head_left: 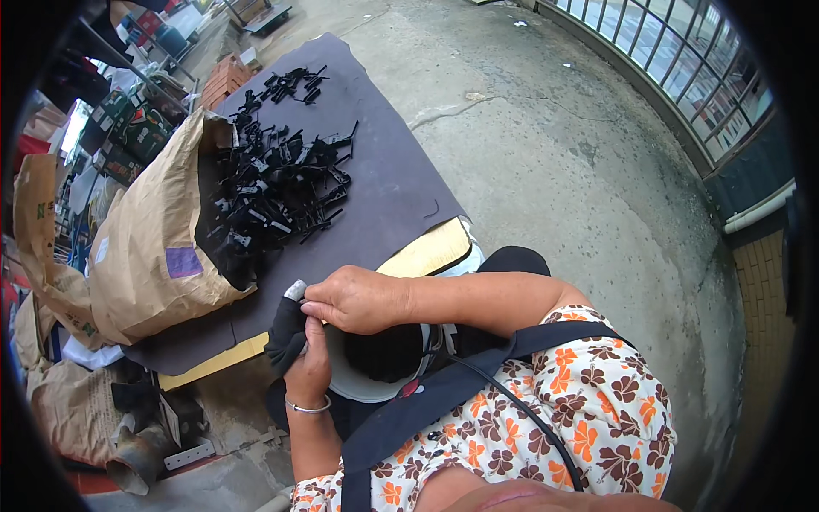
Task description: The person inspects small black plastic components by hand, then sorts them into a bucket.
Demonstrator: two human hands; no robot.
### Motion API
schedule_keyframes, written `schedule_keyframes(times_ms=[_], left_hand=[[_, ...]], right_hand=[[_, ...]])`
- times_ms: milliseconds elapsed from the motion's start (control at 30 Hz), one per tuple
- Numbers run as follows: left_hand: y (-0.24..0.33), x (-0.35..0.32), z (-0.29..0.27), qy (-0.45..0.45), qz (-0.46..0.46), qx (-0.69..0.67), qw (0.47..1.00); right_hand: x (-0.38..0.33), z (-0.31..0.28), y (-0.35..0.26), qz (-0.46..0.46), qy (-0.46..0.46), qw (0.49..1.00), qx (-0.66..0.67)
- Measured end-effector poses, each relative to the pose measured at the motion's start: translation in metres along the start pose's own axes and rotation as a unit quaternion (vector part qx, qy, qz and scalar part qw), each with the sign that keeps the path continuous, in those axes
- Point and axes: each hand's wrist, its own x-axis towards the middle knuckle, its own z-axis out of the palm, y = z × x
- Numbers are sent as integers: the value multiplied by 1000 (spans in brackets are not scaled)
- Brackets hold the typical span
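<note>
Flowered shirt cloth [597,418], crossed by a dark strap [401,427] and a thin black cable [522,408], lies nearest. Beyond it the hands meet just off the table's near edge, over a white bucket [365,392] at the person's lap. At the left hand [309,363] is a black wrap [284,337] with a pale tip [296,290]; whether it is worn or held cannot be told, nor how far the covered fingers close. That hand's thumb points up, and a bangle [308,407] rings the wrist. The right hand [354,299] comes across from the right, fingers curled and thumb drawn in, its tips touching the wrap; anything pinched there is hidden. Dark contents [384,352] show inside the bucket.

On the dark-covered table [388,162], black parts [286,183] lie heaped left of the middle and trail toward the far edge. A paper sack [153,247] with a purple patch [182,263] lies along the left edge, its mouth facing the heap. Yellow board [431,247] shows at the near right corner. Bricks [224,79] are stacked past the far left; concrete floor [563,171] spreads right toward a barred railing [674,51].
</note>
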Motion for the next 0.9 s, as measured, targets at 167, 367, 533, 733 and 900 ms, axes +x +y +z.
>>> schedule_keyframes(times_ms=[167,367,533,733,900], left_hand=[[3,2,2,13,37,116,992],[3,6,1,71,-24,-48,996],[4,9,-21,38,-154,-358,920],[-1,5,-14,23,-244,-321,915],[9,0,-12,-46,-222,-387,894]], right_hand=[[2,12,4,11,41,997,63],[4,0,2,0,47,994,101],[4,-8,15,3,-68,998,4],[3,-12,17,-100,3,993,55],[2,-10,1,-9,-8,982,188]])
